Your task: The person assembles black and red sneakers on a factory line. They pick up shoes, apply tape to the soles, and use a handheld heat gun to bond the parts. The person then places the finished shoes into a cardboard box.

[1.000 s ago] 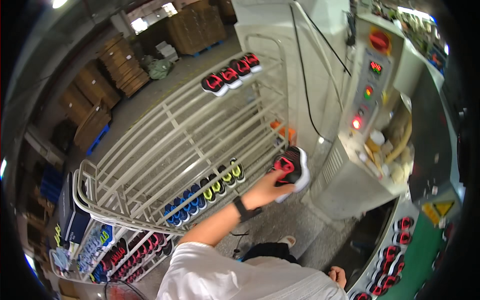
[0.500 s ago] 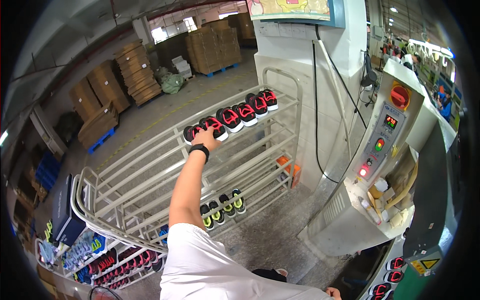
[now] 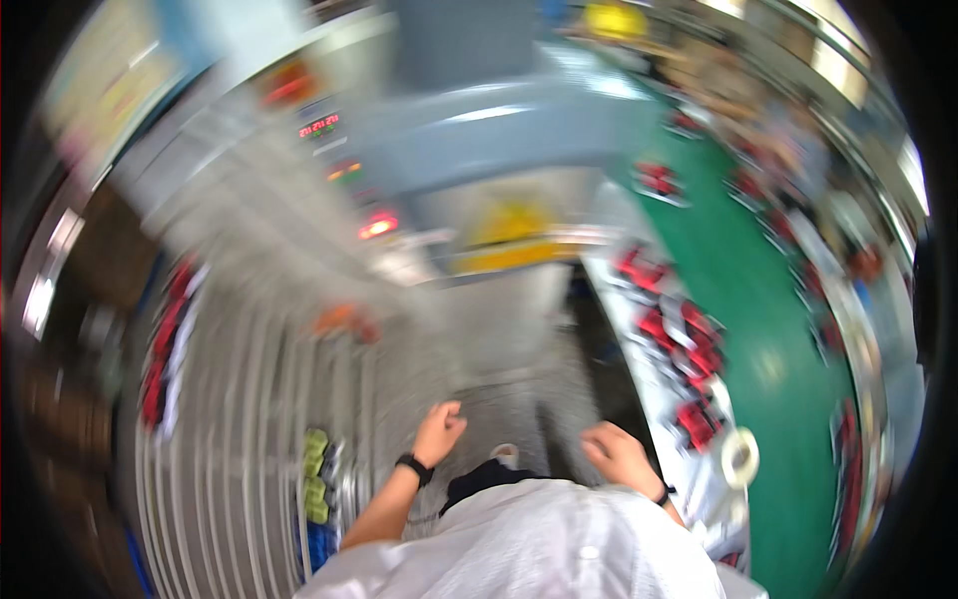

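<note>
My left hand (image 3: 439, 434), with a dark band at its wrist, hangs in front of me over the floor. Its fingers are loosely bent and a little apart, with nothing seen in them. My right hand (image 3: 615, 455), also banded at the wrist, is beside the white bench edge and touches nothing that I can see. Its fingers are loosely curled, slightly blurred, and appear to hold nothing. Black-and-red shoes (image 3: 689, 339) lie on the bench to its right. Left of my left hand stands the metal rack (image 3: 239, 469), with black-and-red shoes (image 3: 168, 349) on its far-left tier.
A grey machine (image 3: 499, 140) with lit red displays stands ahead. Green-and-black shoes (image 3: 316, 479) sit low on the rack, near an orange box (image 3: 344, 321). A green conveyor (image 3: 773, 399) with more shoes runs along the right. A tape roll (image 3: 739, 457) lies at the bench edge.
My view has swung right, from the rack toward the machine and conveyor. My left hand has left the shoe on the rack and come back near my body; my right hand now shows fully.
</note>
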Action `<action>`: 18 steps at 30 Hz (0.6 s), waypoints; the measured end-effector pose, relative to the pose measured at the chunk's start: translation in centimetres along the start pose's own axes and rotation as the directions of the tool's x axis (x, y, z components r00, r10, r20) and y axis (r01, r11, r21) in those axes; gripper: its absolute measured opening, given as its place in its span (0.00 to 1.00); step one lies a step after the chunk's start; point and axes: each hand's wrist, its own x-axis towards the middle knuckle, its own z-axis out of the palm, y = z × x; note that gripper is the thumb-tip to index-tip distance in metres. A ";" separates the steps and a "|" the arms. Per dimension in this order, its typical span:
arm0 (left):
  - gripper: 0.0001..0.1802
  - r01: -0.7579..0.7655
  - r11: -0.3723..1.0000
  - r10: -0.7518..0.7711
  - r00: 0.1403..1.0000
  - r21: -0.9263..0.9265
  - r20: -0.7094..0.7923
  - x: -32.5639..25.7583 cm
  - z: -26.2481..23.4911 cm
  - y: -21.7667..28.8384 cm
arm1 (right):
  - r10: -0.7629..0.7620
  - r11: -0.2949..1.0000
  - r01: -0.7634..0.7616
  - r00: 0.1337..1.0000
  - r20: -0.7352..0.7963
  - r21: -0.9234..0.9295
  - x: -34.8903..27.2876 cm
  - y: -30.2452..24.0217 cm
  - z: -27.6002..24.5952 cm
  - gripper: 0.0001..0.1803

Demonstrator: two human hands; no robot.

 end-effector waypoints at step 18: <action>0.27 -0.210 0.970 0.189 0.968 0.119 0.164 25.0 36.9 26.2 | 0.761 0.649 -0.553 0.468 -0.450 0.523 -3.5 22.2 -10.3 0.21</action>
